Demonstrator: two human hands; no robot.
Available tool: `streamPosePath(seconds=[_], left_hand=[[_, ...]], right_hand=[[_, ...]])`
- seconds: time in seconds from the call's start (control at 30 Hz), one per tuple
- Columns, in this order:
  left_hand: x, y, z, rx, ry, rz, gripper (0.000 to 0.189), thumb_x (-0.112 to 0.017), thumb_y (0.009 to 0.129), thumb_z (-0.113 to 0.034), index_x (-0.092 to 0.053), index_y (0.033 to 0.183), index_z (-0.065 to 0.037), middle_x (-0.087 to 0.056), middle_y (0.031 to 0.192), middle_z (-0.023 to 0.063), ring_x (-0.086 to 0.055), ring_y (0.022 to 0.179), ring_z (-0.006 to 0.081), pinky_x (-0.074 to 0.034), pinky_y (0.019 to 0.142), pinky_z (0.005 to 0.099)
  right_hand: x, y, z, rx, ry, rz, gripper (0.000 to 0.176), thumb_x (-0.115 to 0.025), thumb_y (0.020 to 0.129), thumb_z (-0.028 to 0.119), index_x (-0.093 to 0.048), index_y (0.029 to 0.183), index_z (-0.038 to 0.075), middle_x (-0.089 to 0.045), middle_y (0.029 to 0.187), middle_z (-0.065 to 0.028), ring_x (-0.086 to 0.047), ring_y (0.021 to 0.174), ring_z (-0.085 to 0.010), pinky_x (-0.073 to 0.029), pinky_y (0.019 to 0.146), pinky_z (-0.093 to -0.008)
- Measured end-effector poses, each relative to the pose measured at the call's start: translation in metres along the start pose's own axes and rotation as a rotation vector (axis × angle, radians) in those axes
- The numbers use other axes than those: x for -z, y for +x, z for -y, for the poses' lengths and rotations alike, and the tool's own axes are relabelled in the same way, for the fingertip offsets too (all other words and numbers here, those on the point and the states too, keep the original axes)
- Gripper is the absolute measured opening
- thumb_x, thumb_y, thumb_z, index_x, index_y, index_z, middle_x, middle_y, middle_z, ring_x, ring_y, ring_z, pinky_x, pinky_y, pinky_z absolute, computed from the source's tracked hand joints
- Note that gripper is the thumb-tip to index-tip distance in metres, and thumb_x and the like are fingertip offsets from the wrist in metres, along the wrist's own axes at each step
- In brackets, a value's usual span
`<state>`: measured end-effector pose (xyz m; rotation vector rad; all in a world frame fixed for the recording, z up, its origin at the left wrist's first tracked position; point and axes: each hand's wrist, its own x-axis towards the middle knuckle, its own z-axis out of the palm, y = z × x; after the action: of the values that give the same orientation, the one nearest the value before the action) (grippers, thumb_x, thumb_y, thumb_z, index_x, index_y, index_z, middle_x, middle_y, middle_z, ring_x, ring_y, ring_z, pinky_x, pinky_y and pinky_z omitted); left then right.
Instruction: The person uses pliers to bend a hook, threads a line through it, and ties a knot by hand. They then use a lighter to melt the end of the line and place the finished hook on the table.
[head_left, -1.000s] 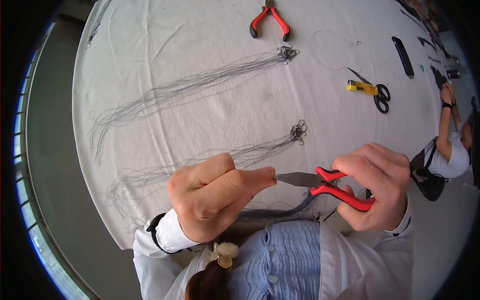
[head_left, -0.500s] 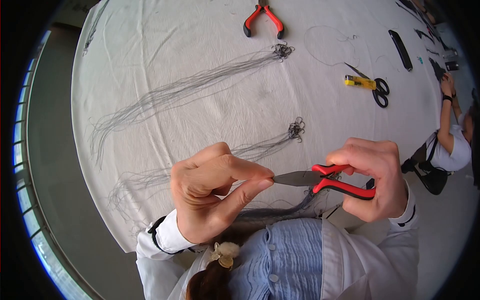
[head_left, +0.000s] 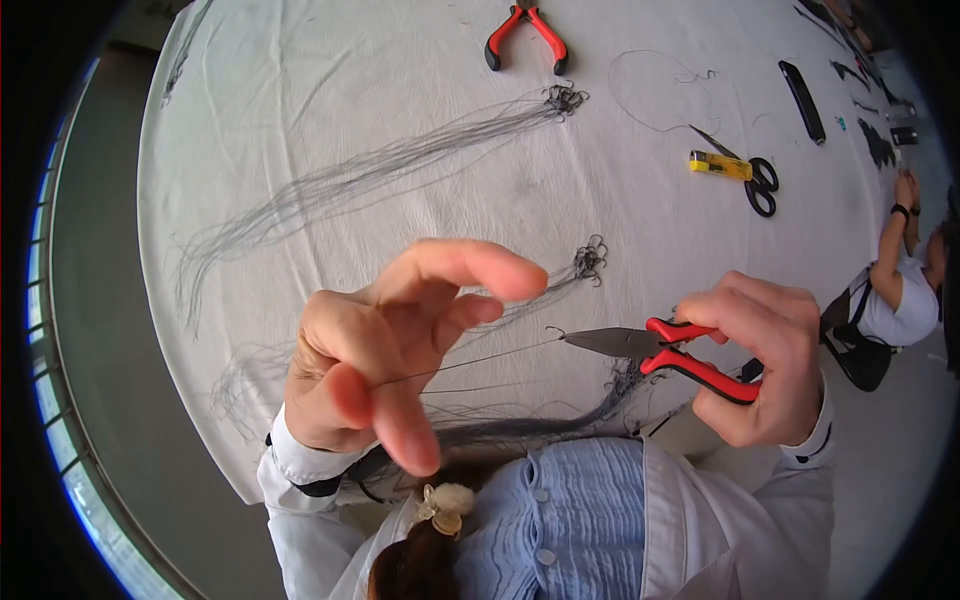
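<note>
My right hand (head_left: 765,350) grips red-handled needle-nose pliers (head_left: 655,350), and their tip pinches a small metal hook (head_left: 553,333). A thin grey line (head_left: 470,358) runs taut from that hook leftwards into my left hand (head_left: 385,345). This hand is raised above the white tablecloth (head_left: 300,120) with the forefinger and thumb spread apart. The line disappears between the thumb and the lower fingers. More loose grey lines (head_left: 520,428) lie along the table edge close to my chest.
Two bundles of hooks with long grey lines lie on the cloth, one at the middle (head_left: 592,262) and one farther back (head_left: 565,100). A second pair of red pliers (head_left: 525,35), a yellow tool (head_left: 722,165), scissors (head_left: 762,187) and a black bar (head_left: 803,100) lie beyond. Another person (head_left: 895,290) is at the right.
My left hand has let go at the plier tip, drawn back to the left and opened its fingers. A stretch of line now spans between hook and hand. The pliers barely moved.
</note>
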<state>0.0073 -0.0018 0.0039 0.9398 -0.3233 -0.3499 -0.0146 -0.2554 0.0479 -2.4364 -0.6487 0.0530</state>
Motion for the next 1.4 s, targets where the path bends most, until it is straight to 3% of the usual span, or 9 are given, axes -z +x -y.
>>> streamPosePath(seconds=[0.1,0.17,0.23,0.37,0.83,1.03,1.1,1.3,1.4], left_hand=[[-0.002,-0.004,0.002,-0.095,-0.612,0.149,0.037,-0.05,0.091,-0.037,-0.059,0.081,-0.003,-0.06,0.078,0.0094,-0.057,0.069,0.0169,-0.031,0.104,0.0443],[0.009,-0.008,-0.004,-0.011,-0.575,0.12,0.033,-0.046,0.094,-0.034,-0.054,0.09,-0.002,-0.063,0.077,0.011,-0.053,0.057,0.0143,-0.044,0.09,0.0378],[0.01,-0.011,-0.005,0.088,-0.107,-0.182,0.035,-0.043,0.096,-0.029,-0.059,0.086,0.0,-0.062,0.072,0.0093,-0.048,0.054,0.0128,-0.049,0.07,0.0311],[-0.007,-0.004,-0.007,0.019,0.827,-0.062,0.025,-0.056,0.088,-0.018,-0.065,0.074,0.001,-0.06,0.06,0.0069,-0.043,0.047,0.0094,-0.037,0.045,0.0248],[0.0,-0.005,0.0,0.047,0.973,0.104,0.017,-0.057,0.086,-0.008,-0.064,0.074,0.003,-0.063,0.065,0.0107,-0.062,0.056,0.0173,-0.046,0.051,0.0255],[0.015,-0.01,-0.007,0.028,0.883,-0.247,0.03,-0.055,0.089,-0.022,-0.062,0.069,-0.001,-0.057,0.056,0.0042,-0.038,0.04,0.0071,-0.029,0.039,0.0233],[0.005,-0.003,0.01,-0.14,0.952,0.052,0.035,-0.053,0.091,-0.026,-0.061,0.069,0.0,-0.054,0.054,0.001,-0.034,0.04,0.0046,-0.026,0.037,0.0231],[0.029,-0.005,0.0,0.236,-0.369,-0.291,0.032,-0.037,0.098,-0.028,-0.044,0.073,-0.008,-0.027,0.059,-0.0052,-0.02,0.047,0.005,-0.019,0.041,0.0215],[0.034,-0.006,0.003,0.262,-0.627,-0.278,0.031,-0.036,0.098,-0.027,-0.041,0.073,-0.01,-0.023,0.062,-0.0054,-0.018,0.048,0.0053,-0.018,0.041,0.0213]], right_hand=[[-0.002,0.002,-0.001,-0.02,0.051,0.044,0.036,-0.053,0.041,0.006,-0.058,0.077,0.0,-0.048,0.059,-0.0064,-0.046,0.047,-0.0168,-0.036,0.045,-0.0253],[-0.003,0.005,0.0,-0.029,0.144,0.061,0.035,-0.053,0.041,0.005,-0.058,0.076,0.001,-0.048,0.059,-0.0065,-0.045,0.047,-0.0169,-0.035,0.044,-0.0252],[-0.004,0.005,0.002,0.003,0.081,0.062,0.035,-0.053,0.041,0.004,-0.058,0.076,0.001,-0.048,0.059,-0.0066,-0.045,0.047,-0.0175,-0.035,0.044,-0.0257],[-0.007,0.006,0.005,0.06,-0.045,0.082,0.037,-0.061,0.041,0.003,-0.059,0.078,0.006,-0.046,0.059,-0.0019,-0.044,0.044,-0.0144,-0.033,0.039,-0.0264],[-0.019,0.001,-0.002,0.049,-0.004,0.136,0.036,-0.058,0.04,0.002,-0.06,0.076,0.004,-0.046,0.058,-0.0038,-0.042,0.043,-0.017,-0.032,0.039,-0.0278],[-0.014,-0.004,-0.014,-0.017,-0.008,0.062,0.037,-0.057,0.042,0.001,-0.06,0.079,0.001,-0.05,0.062,-0.0067,-0.046,0.046,-0.0186,-0.037,0.042,-0.0265],[-0.014,-0.008,-0.013,-0.09,-0.002,0.075,0.037,-0.057,0.043,0.001,-0.06,0.08,0.0,-0.051,0.063,-0.0074,-0.047,0.047,-0.0187,-0.038,0.043,-0.0257],[-0.01,0.007,-0.012,-0.06,-0.061,0.045,0.032,-0.054,0.046,0.002,-0.057,0.078,-0.001,-0.049,0.062,-0.0073,-0.044,0.047,-0.017,-0.036,0.044,-0.0248],[-0.009,0.009,-0.015,-0.07,-0.094,0.026,0.035,-0.054,0.048,0.003,-0.054,0.083,-0.002,-0.047,0.065,-0.0094,-0.042,0.052,-0.0198,-0.036,0.047,-0.0274]])
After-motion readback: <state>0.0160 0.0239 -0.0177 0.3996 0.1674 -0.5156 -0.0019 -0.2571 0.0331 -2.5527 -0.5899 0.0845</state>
